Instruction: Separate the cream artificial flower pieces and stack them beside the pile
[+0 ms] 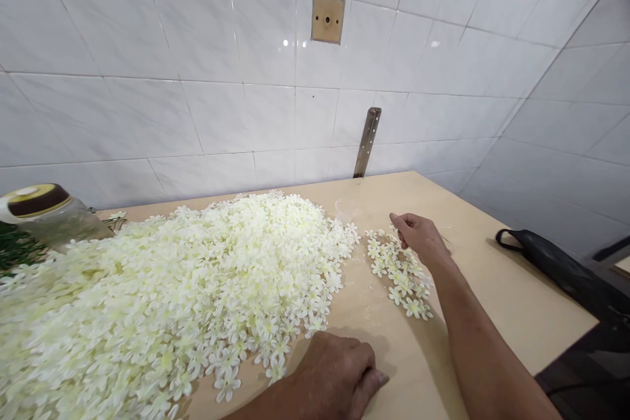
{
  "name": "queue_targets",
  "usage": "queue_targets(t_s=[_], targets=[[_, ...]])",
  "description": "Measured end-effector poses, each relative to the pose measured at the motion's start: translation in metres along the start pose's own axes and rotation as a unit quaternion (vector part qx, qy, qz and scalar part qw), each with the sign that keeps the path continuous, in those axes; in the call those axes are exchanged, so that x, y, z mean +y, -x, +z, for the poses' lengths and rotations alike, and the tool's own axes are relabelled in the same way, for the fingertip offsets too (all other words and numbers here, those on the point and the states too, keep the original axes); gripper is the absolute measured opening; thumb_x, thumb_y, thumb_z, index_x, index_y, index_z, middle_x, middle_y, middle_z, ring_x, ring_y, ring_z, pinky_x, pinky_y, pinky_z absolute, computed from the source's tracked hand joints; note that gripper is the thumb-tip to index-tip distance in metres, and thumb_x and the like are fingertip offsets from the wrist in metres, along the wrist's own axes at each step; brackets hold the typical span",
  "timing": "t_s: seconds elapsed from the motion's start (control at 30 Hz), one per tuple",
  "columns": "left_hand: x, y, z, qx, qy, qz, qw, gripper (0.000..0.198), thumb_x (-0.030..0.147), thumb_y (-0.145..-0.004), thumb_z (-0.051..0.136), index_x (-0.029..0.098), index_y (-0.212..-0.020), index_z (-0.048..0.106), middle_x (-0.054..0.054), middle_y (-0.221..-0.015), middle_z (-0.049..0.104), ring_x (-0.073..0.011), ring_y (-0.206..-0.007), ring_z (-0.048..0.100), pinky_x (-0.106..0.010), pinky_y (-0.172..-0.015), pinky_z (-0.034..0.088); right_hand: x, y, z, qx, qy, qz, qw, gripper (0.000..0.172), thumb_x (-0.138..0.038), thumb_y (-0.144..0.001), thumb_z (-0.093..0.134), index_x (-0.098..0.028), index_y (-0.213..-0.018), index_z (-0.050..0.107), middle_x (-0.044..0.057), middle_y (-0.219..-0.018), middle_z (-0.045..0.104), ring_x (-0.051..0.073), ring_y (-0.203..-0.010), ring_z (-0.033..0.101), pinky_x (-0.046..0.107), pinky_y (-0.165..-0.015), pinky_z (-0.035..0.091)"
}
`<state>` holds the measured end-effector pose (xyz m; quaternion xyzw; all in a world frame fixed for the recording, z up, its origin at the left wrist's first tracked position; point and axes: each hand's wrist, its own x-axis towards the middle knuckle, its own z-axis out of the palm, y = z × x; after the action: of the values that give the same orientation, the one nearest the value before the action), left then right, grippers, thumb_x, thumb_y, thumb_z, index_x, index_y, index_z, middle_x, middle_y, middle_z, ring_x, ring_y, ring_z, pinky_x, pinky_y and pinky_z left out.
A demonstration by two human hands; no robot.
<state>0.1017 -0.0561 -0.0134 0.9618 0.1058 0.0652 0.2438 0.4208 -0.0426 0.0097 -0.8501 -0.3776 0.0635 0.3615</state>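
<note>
A large heap of pale white-yellow artificial flower heads (236,262) spreads over the left and middle of the table. My left hand (339,367) rests at the heap's front right edge, fingers curled under and thumb lying along them; whatever may be inside is hidden. To the right lies a smaller cluster of the same flowers (401,272). Just above the far end of this cluster is my right hand (418,233), its thumb and fingertips pinched together. Anything between those fingertips is too small to make out.
At far left stands a clear jar with a brown and yellow lid (37,200), near green stems (17,249). A black bag with a loop (556,262) lies along the table's (472,210) right edge. Behind are a tiled wall (207,33) and a metal bracket (367,142).
</note>
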Motion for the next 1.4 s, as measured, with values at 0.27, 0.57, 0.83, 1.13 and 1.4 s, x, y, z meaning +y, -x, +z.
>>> queue_targets(t_s=[0.27,0.57,0.83,1.13,1.4], targets=[[0.000,0.000,0.000,0.000,-0.005,0.009,1.000,0.026,0.038,-0.095,0.047,0.020,-0.078,0.053,0.000,-0.078,0.070,-0.0152,-0.069,0.063,-0.027,-0.062,0.037,-0.004,-0.009,0.004,0.002,0.146,0.004,0.989,0.023,-0.036,-0.085,0.055,-0.020,-0.083,0.071,0.009,-0.089,0.075,0.026,-0.088,0.067,0.031,-0.074,0.046],[-0.001,0.000,-0.001,0.013,0.002,0.015,1.000,0.026,0.038,-0.096,0.045,0.020,-0.078,0.054,0.000,-0.078,0.069,-0.0146,-0.067,0.062,-0.027,-0.059,0.036,-0.008,-0.008,0.018,-0.043,0.225,0.009,0.973,0.022,-0.042,-0.080,0.063,-0.025,-0.083,0.077,0.007,-0.079,0.074,0.024,-0.078,0.067,0.029,-0.066,0.043],[-0.003,0.000,0.001,0.016,-0.005,0.018,1.000,0.028,0.040,-0.096,0.045,0.020,-0.078,0.053,0.000,-0.078,0.069,-0.0148,-0.067,0.062,-0.027,-0.059,0.035,-0.014,-0.010,0.022,-0.031,0.244,-0.016,0.969,0.019,-0.035,-0.079,0.064,-0.023,-0.084,0.078,0.008,-0.084,0.076,0.024,-0.083,0.067,0.028,-0.067,0.043],[-0.001,0.001,-0.002,0.012,-0.003,0.012,1.000,0.030,0.040,-0.096,0.045,0.020,-0.076,0.052,0.000,-0.077,0.069,-0.0149,-0.067,0.062,-0.027,-0.059,0.035,-0.019,-0.008,0.035,-0.042,0.227,-0.082,0.969,0.015,-0.032,-0.081,0.065,-0.023,-0.084,0.077,0.005,-0.084,0.076,0.020,-0.080,0.066,0.027,-0.067,0.041],[0.000,0.002,-0.001,0.014,-0.009,0.014,1.000,0.029,0.041,-0.097,0.042,0.021,-0.080,0.054,0.000,-0.080,0.069,-0.0153,-0.069,0.063,-0.028,-0.060,0.036,-0.026,-0.009,0.035,-0.026,0.232,-0.101,0.967,0.019,-0.033,-0.087,0.060,-0.022,-0.094,0.074,0.006,-0.095,0.075,0.022,-0.088,0.065,0.029,-0.072,0.039]])
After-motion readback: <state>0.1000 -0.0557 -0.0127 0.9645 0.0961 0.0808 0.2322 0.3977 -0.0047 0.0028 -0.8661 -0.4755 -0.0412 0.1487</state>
